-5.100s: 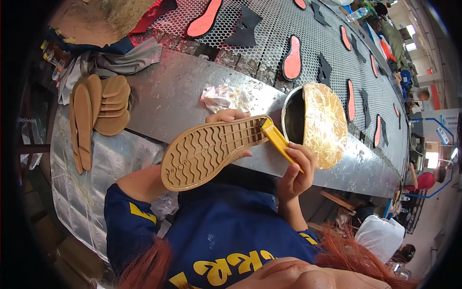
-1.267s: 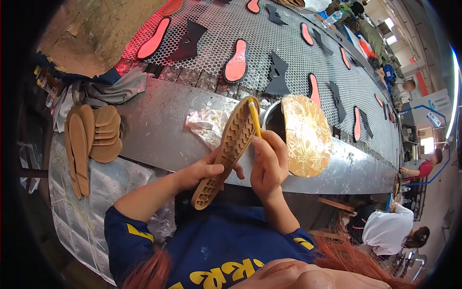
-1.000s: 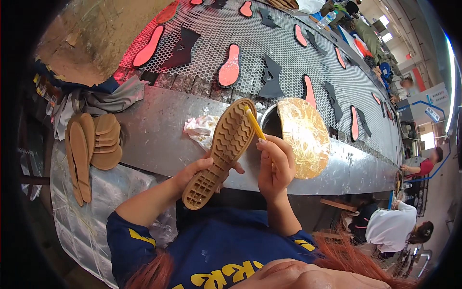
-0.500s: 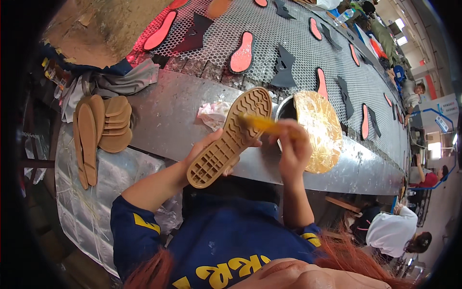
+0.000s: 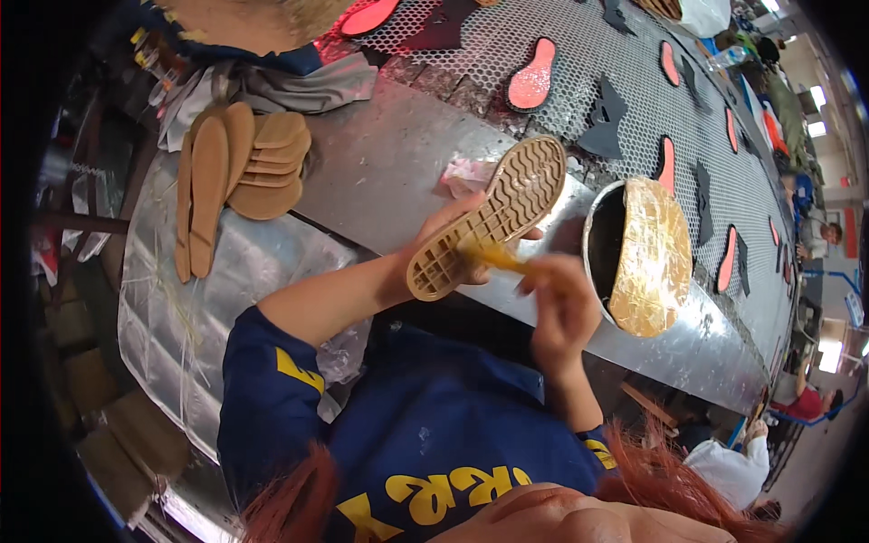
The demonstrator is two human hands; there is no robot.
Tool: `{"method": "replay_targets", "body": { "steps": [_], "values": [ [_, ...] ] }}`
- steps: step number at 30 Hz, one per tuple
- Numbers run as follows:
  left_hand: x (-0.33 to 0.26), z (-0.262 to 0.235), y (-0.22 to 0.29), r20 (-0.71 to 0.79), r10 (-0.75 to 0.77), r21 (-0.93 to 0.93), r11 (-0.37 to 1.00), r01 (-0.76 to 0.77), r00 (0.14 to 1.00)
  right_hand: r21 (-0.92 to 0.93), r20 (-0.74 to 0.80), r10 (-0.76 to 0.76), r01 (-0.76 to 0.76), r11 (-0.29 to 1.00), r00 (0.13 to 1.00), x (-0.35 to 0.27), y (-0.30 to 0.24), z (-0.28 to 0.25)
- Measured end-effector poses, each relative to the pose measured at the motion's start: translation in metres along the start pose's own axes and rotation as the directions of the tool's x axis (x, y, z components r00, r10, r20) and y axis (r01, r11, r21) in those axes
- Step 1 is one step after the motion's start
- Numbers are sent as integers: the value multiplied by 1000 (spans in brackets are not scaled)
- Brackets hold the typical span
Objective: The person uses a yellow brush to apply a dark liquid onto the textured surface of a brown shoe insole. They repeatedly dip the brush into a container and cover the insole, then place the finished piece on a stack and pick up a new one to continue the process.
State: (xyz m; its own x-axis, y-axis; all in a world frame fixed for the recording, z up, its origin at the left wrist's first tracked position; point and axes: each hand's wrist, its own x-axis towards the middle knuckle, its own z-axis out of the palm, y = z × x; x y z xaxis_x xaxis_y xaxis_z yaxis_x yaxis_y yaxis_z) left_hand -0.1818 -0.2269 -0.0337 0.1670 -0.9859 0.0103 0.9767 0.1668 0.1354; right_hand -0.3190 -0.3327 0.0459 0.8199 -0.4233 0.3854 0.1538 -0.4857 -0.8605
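Honeycomb mesh point(image 5: 579, 38) stretches out beyond the pot point(image 5: 587, 244), scattered with pink insoles point(image 5: 532, 80) and black cut pieces point(image 5: 605, 118). From where I'm standing, the pot sits on a metal ledge point(image 5: 389, 181), its dark mouth partly covered by a shiny tan lid point(image 5: 652, 258).

Just left of the pot, by the worker's own sides, a tan shoe sole point(image 5: 525, 185) is held up at a slant, its treaded side showing: wavy ridges at the end nearer the pot, an open grid at the farther one. The left hand point(image 5: 444, 219) grasps it from behind, fingers curled about its edges. Between sole and pot is the right hand point(image 5: 563, 303), blurred, its fingers closed around a yellow-handled brush point(image 5: 498, 257). The brush's dark end is over the grid; I can't tell whether it touches.

Crumpled tissue point(image 5: 466, 175) lies left of the pot, partly hidden by the sole. Well off to the pot's left lie more tan soles point(image 5: 210, 185), beside a grey cloth point(image 5: 308, 83).
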Motion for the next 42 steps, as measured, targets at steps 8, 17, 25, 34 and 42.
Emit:
{"method": "replay_targets", "body": {
  "steps": [8, 17, 25, 34, 42],
  "values": [
    [13, -3, -1, 238, -10, -283, 956, 80, 971, -88, 192, -278, 299, 950, 941, -24, -31, 12],
    [17, 46, 2, -125, 44, 271, 963, -9, 991, 156, -485, -69, 164, 974, 872, -20, 15, -89],
    [190, 74, 223, -96, 513, 442, 789, -426, 853, 408, -435, 116, 80, 909, 893, -37, 4, -107],
    [77, -19, 115, -418, 331, 612, 791, -8, 846, 333, -503, 175, 3, 943, 847, -62, 35, -144],
    [-101, 54, 98, 392, 600, 29, -766, 642, 698, 210, -513, 89, 24, 977, 854, -53, 51, -133]
  ]
}}
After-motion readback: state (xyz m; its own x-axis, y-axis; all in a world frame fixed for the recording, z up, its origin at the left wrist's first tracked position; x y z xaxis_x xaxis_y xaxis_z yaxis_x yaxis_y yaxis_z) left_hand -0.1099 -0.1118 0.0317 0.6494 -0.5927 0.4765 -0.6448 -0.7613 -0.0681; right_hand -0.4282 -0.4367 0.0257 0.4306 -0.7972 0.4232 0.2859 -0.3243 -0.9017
